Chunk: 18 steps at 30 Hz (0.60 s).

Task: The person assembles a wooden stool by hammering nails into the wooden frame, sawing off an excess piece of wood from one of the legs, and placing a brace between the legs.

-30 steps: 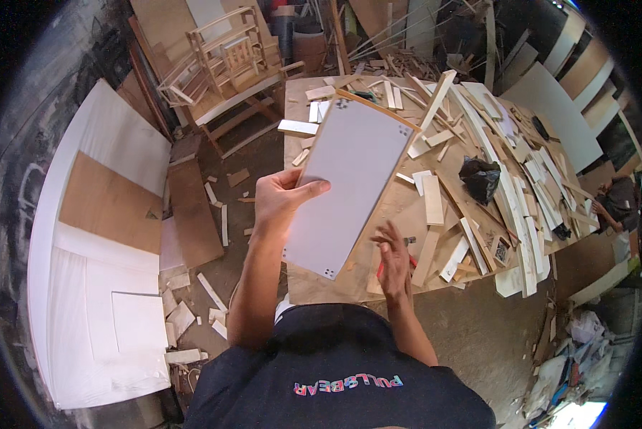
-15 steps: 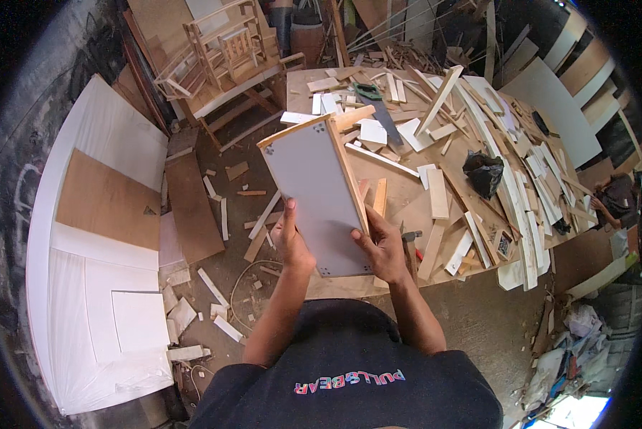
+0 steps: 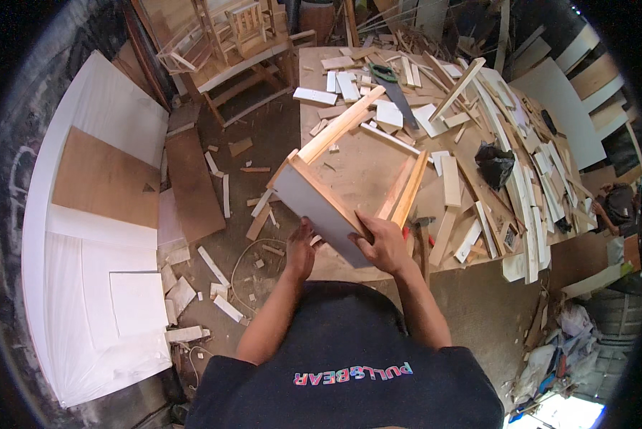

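Held over the near edge of the worktable is a small wooden stool, tilted so that its pale grey top faces me. Its light wooden legs point away over the table. My right hand is closed round the right edge of the top, thumb on the grey face and fingers behind. My left hand is at the lower left edge of the top, fingers curled against it and partly hidden. Just right of the stool, a hammer lies near the table's front edge.
The plywood worktable carries many wood offcuts, a green-handled handsaw and a black plastic bag. Wooden chair frames stand far left. White panels lean at left. Scraps litter the floor. Another person is at far right.
The stool has tipped, its top turning from nearly face-on to a slant, so its legs show more. My left hand has slid down along its edge; my right hand keeps its grip.
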Each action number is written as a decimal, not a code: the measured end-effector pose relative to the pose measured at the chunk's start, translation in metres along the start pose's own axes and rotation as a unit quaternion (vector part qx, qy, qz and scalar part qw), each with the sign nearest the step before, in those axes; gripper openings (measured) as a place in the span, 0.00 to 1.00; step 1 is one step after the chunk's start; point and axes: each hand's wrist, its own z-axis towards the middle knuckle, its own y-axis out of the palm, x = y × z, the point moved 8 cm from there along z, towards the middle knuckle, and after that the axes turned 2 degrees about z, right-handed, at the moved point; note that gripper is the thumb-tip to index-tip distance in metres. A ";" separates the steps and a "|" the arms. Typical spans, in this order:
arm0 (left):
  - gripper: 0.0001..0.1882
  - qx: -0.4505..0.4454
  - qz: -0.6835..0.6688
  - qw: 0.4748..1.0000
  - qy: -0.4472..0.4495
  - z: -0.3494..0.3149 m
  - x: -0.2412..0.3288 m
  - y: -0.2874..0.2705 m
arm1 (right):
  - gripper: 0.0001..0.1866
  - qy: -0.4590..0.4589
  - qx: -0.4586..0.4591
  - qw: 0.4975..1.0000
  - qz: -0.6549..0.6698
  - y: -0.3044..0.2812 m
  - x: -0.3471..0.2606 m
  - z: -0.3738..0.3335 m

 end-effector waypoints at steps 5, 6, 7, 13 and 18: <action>0.28 0.036 -0.020 0.992 -0.117 0.022 -0.058 -0.046 | 0.24 -0.038 -0.029 0.996 -0.078 0.066 0.039 -0.001; 0.29 0.033 -0.046 0.991 -0.124 0.024 -0.062 -0.054 | 0.24 -0.023 -0.061 0.993 -0.094 0.075 0.042 0.000; 0.30 0.030 -0.072 0.988 -0.131 0.025 -0.066 -0.062 | 0.23 -0.008 -0.092 0.990 -0.111 0.084 0.045 0.000; 0.31 -0.016 -0.044 0.987 -0.155 0.010 -0.057 -0.050 | 0.22 0.065 -0.101 0.987 -0.111 0.135 0.087 -0.017; 0.26 -0.004 0.111 0.982 -0.152 0.012 -0.057 -0.053 | 0.22 0.117 -0.032 0.989 -0.087 0.137 0.092 -0.033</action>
